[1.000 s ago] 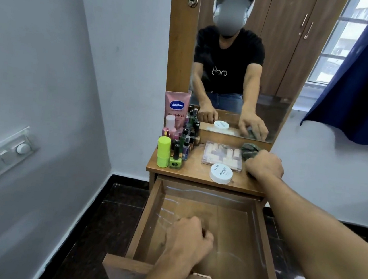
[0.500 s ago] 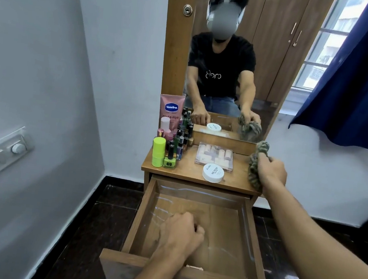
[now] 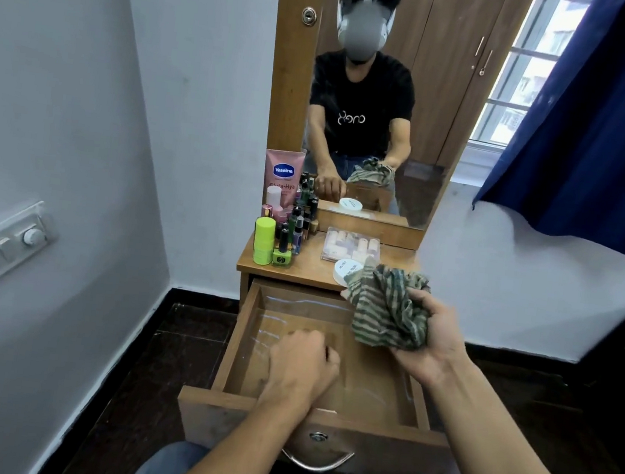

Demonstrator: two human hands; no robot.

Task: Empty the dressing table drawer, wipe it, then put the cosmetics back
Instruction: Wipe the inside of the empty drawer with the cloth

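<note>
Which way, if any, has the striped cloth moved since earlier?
Yes: the right hand brought the striped cloth off the table top, towards the person, over the drawer's far right corner.

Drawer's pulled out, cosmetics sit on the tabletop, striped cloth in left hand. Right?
No: the head view shows the striped cloth gripped in the right hand, not the left. The drawer is pulled out and the cosmetics sit on the tabletop.

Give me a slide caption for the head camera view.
Right hand holds a striped cloth above the emptied drawer; cosmetics stand on the tabletop.
</note>
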